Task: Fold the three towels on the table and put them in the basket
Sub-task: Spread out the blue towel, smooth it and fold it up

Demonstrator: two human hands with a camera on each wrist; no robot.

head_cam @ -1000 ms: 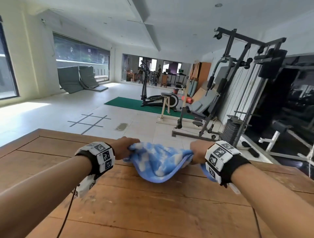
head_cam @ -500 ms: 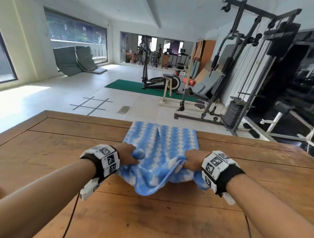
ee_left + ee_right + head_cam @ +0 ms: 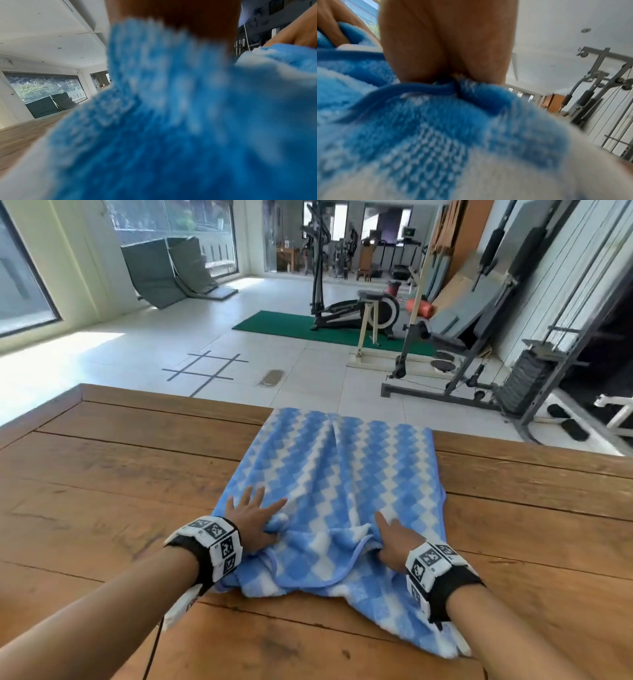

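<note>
A blue-and-white checked towel (image 3: 342,474) lies spread lengthwise on the wooden table (image 3: 120,474), reaching the far edge. Its near end is rumpled, with a fold turned over between my hands. My left hand (image 3: 251,517) lies flat on the towel's left edge with fingers spread. My right hand (image 3: 394,537) rests on the towel near its right side, fingers stretched forward, a bunched fold against its thumb side. Up close, towel pile (image 3: 171,135) fills the left wrist view. In the right wrist view my palm (image 3: 445,40) presses on the hem (image 3: 419,88). No basket or other towels are in view.
The table's far edge (image 3: 171,402) runs just beyond the towel, with tiled floor past it. A weight machine (image 3: 513,354) stands at the far right and an elliptical trainer (image 3: 342,313) sits on a green mat. A cable (image 3: 154,642) hangs from my left wrist.
Both hands held the towel bunched up; it was thrown forward and now lies spread over the table. The hands have let go and flattened onto its near end.
</note>
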